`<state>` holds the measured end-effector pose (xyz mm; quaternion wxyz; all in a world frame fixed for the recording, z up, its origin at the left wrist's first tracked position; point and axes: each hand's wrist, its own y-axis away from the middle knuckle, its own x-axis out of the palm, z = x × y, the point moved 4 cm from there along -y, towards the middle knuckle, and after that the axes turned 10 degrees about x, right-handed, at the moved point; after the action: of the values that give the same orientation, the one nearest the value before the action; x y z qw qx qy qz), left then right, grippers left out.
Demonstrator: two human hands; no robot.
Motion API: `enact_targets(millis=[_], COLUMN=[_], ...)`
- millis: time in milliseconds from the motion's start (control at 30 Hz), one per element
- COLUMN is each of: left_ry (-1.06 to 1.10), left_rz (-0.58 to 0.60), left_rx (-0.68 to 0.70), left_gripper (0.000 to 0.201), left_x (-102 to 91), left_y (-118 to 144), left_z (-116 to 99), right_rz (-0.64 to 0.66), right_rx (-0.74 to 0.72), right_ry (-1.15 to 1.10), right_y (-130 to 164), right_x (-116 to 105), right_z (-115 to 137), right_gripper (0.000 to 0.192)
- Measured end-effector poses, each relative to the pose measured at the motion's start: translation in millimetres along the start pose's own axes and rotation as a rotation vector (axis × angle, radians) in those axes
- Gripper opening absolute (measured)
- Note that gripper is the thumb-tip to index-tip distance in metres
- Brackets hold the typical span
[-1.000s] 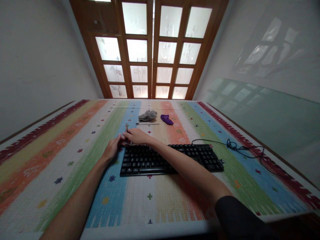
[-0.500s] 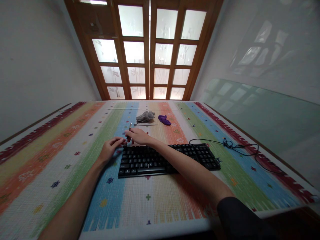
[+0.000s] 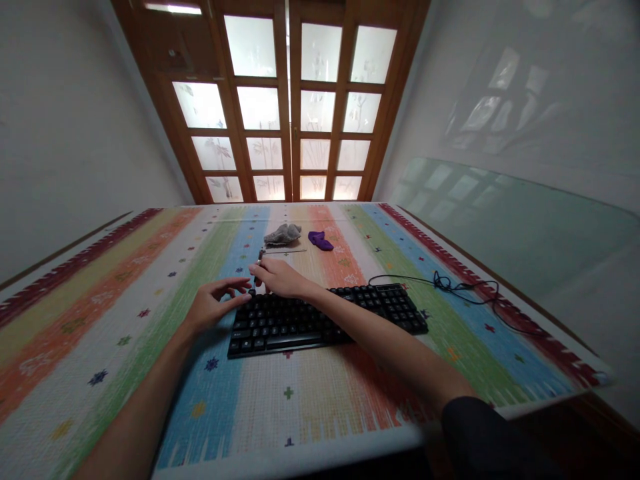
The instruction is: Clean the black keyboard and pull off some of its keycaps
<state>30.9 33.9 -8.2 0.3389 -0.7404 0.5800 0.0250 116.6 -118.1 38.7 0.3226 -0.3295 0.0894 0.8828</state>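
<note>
A black keyboard (image 3: 295, 342) lies on the striped tablecloth, partly hidden beneath my right forearm. My right hand (image 3: 280, 277) is closed round a slim, dark pen-like tool (image 3: 259, 256), held nearly upright. Its lower end points down at the keyboard's far left corner; whether it touches is too small to tell. Beside that corner is my left hand (image 3: 216, 303), fingers stretched and thumb apart, with the tips close to the tool's lower end. I see nothing held in it.
Beyond the keyboard lie a crumpled grey cloth (image 3: 283, 235), a purple cloth (image 3: 321, 241) and a thin rod (image 3: 290, 251). The keyboard's black cable (image 3: 450, 283) loops across the right side of the tablecloth (image 3: 150, 347). Wooden doors with frosted panes (image 3: 315, 107) stand behind the table.
My left fingers and thumb have spread from a near pinch. My right hand has tilted the tool and moved slightly down toward the keyboard corner. The whole view has shifted a little.
</note>
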Motion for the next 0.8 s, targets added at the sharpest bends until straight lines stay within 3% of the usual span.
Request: enact_targets(millis=[200,533,800], left_ry=[-0.095,-0.08,0.102], left_rz=[0.0,-0.022,-0.093], left_rx=[0.024,0.031,-0.139], left_gripper=[0.037,0.04,0.054], left_x=[1.4,4.8,8.5], left_y=[0,1,1], left_z=[-11,-15,-11], right_rz=[-0.005,-0.014,-0.004], right_rx=[-0.009,-0.053,-0.078], right_ry=[0.003,0.005,0.0], right_y=[4,4,7], right_x=[-2,-1,-2], right_z=[3,1,1], right_gripper=[0.031,0.027,0.023])
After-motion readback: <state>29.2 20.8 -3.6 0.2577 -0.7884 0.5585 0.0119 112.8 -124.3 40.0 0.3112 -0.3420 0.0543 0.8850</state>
